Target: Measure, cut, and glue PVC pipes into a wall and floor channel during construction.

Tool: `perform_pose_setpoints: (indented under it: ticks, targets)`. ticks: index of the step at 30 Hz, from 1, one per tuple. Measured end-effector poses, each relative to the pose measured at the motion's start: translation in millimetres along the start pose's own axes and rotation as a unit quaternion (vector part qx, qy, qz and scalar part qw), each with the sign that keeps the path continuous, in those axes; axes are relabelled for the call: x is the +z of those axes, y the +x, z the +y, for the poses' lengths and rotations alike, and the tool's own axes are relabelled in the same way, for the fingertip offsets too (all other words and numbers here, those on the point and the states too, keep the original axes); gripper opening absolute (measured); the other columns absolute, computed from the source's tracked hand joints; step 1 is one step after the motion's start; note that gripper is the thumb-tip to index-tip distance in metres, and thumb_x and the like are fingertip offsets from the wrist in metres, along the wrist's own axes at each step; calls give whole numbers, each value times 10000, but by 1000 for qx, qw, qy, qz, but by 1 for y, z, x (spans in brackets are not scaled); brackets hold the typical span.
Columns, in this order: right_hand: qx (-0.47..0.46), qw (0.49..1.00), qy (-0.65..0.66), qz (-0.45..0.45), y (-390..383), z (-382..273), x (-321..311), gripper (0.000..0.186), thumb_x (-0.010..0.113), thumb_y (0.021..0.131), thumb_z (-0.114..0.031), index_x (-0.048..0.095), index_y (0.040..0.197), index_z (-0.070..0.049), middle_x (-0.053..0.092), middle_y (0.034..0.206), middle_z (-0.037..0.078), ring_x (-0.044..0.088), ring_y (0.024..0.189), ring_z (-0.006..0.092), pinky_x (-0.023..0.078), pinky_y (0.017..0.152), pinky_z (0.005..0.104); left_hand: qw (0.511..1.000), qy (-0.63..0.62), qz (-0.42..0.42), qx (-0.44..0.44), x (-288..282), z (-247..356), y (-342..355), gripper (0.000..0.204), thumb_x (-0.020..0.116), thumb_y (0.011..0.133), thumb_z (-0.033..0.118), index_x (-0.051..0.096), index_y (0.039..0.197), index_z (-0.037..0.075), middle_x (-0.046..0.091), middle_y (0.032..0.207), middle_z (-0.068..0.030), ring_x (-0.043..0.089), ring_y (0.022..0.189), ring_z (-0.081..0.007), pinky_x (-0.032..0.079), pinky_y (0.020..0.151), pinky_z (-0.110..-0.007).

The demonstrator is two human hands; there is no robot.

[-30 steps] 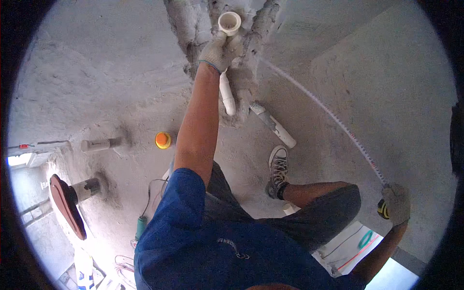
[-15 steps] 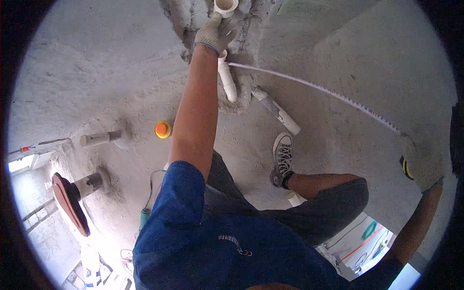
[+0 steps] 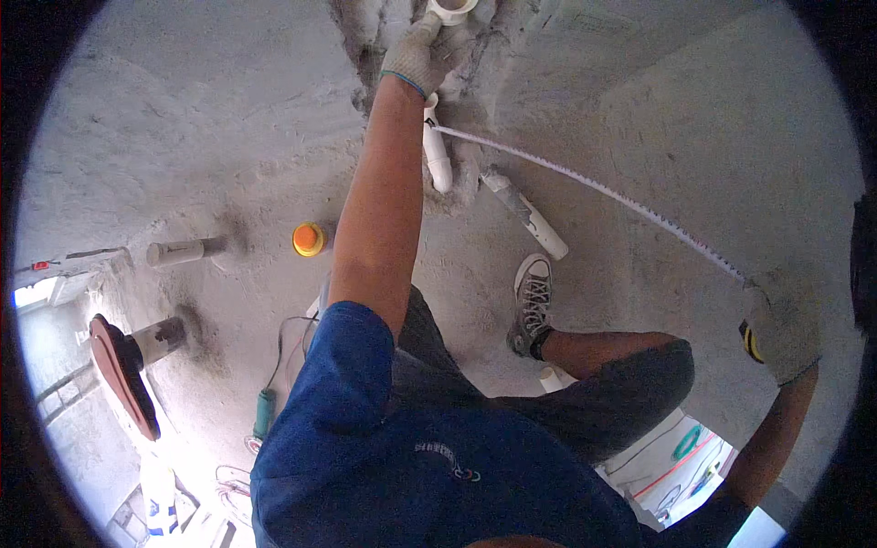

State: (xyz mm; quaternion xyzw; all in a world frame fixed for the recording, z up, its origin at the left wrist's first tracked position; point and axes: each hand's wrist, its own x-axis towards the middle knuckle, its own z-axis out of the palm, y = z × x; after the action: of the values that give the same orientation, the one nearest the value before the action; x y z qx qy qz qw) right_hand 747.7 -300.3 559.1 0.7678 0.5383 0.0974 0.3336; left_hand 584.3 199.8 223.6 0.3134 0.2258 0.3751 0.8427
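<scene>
My left hand (image 3: 417,62), in a pale knit glove, reaches to the top of the view. Its fingers close round the lower side of a white plastic pipe fitting (image 3: 453,12) with a round mouth; part of that grip is hidden. Below the hand a white bent pipe (image 3: 437,155) rises at the foot of the wall. Out to the right, my gloved right hand (image 3: 784,329) grips a black and yellow tape measure (image 3: 751,341). Its white blade (image 3: 594,182) runs out in a slight curve to the bent pipe, where its end meets the pipe's side.
A grey, partly coated pipe (image 3: 525,215) leans from the floor near my shoe (image 3: 532,301). On the left are an orange and yellow round object (image 3: 309,239), a capped pipe stub (image 3: 178,253), another stub with a brown flat piece (image 3: 123,374), and a green corded power tool (image 3: 264,416).
My right hand has come slightly inward and down with the tape measure. The left hand's fingers have drawn in against the fitting. The whole view has shifted a little.
</scene>
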Motion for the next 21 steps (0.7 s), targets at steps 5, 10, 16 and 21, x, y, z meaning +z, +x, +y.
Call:
perform_pose_setpoints:
  ticks: [5, 10, 16, 21]
  targets:
    - [53, 993, 101, -37, -14, -10, 19, 225, 673, 915, -226, 756, 1082, -99, 715, 1127, 157, 643, 1107, 365, 478, 996, 495, 1000, -21, -12, 10, 0, 3, 4, 421, 590, 1053, 355, 569, 1429, 167, 687, 1323, -55, 655, 1195, -282, 443, 1022, -543]
    - [18, 988, 127, -80, -5, -29, 21, 223, 669, 899, -239, 755, 1013, -68, 721, 1056, 161, 664, 1024, 372, 501, 929, 494, 999, -11, 13, 31, 10, 2, -3, 328, 570, 1061, 313, 612, 1348, 157, 700, 1242, -74, 686, 1119, -260, 514, 934, -474]
    - [47, 967, 211, -138, 5, -51, 23, 234, 664, 888, -253, 748, 974, -52, 716, 986, 178, 671, 955, 383, 511, 873, 487, 1000, -14, 25, 12, 14, 7, -6, 390, 590, 1054, 334, 608, 1376, 116, 704, 1296, -80, 671, 1170, -266, 493, 983, -496]
    - [35, 977, 206, -53, 5, -51, 28, 239, 662, 879, -263, 766, 976, -71, 722, 979, 179, 681, 931, 380, 520, 856, 499, 1000, -13, 7, 20, 7, 4, -1, 355, 580, 1062, 326, 610, 1355, 129, 698, 1291, -70, 680, 1149, -261, 506, 965, -492]
